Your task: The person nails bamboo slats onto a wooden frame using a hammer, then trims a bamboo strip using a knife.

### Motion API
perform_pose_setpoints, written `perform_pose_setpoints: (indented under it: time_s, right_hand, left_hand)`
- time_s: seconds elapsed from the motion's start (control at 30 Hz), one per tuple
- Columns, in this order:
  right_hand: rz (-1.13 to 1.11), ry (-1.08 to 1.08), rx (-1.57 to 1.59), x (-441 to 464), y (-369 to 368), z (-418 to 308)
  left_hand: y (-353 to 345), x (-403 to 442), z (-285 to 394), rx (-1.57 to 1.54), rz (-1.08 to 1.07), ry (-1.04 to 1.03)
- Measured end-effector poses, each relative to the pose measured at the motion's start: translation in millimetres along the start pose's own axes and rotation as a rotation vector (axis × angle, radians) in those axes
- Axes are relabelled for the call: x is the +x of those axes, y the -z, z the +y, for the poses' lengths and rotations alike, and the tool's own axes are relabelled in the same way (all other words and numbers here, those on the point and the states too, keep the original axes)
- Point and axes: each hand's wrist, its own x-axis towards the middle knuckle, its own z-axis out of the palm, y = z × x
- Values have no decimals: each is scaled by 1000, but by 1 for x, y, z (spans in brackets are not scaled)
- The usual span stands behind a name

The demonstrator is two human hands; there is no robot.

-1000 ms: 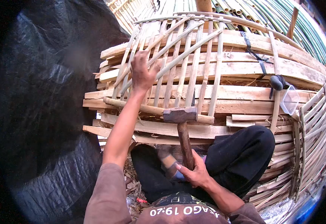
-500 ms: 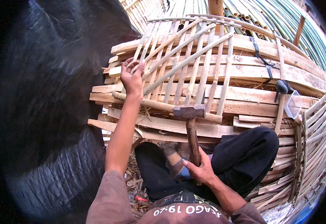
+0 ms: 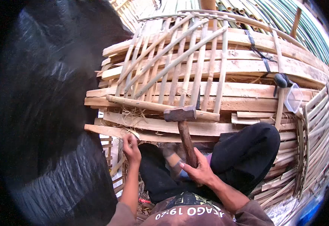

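Observation:
My right hand (image 3: 202, 169) is wrapped round the wooden handle of a hammer (image 3: 186, 139), whose metal head rests against a round bamboo rail. Slats (image 3: 189, 71) rise from that rail, several upright and others slanting across them. Near the lower left boards, my left hand (image 3: 131, 147) is closed at the end of a small pale piece (image 3: 134, 133), most of which is hidden by the fingers. The slatted frame lies over stacked wooden boards (image 3: 232, 89).
A black sheet (image 3: 51, 105) hangs at the left. Bamboo poles (image 3: 270, 19) lie at the back right. A clear plastic container (image 3: 293, 98) and a dark rounded tool head (image 3: 280, 80) are at the right, above another slatted panel (image 3: 319, 139).
My left hand has come down from the slats' left side to the lower boards near my knee. My right hand still holds the hammer in much the same place.

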Motion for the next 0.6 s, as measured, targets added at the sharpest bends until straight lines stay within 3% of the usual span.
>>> perform_pose_setpoints:
  time_s: [0.03,0.1,0.13,0.17,0.27,0.33,0.5,0.57,0.6]
  right_hand:
    - [22,-4,3,0,0,-1]
    - [33,-8,-58,2,-1,-4]
    - [64,-12,-56,3,-1,-2]
    - [73,-5,-83,3,0,1]
    - [94,-59,-85,7,2,-3]
    - [103,-35,-34,8,0,1]
    - [153,-81,-164,11,10,-19]
    - [197,-5,-215,17,16,-39]
    - [303,201,-307,25,22,-35]
  left_hand:
    - [13,-23,3,220,-209,204]
    - [34,-78,-16,544,-403,212]
    - [43,-111,-35,592,-499,273]
    - [44,-133,-38,520,-543,491]
    - [49,-139,-18,415,-552,538]
    - [42,-136,4,702,-611,535]
    - [36,-158,32,769,-612,482]
    - [41,-157,52,812,-698,523]
    - [42,-162,49,836,-693,496]
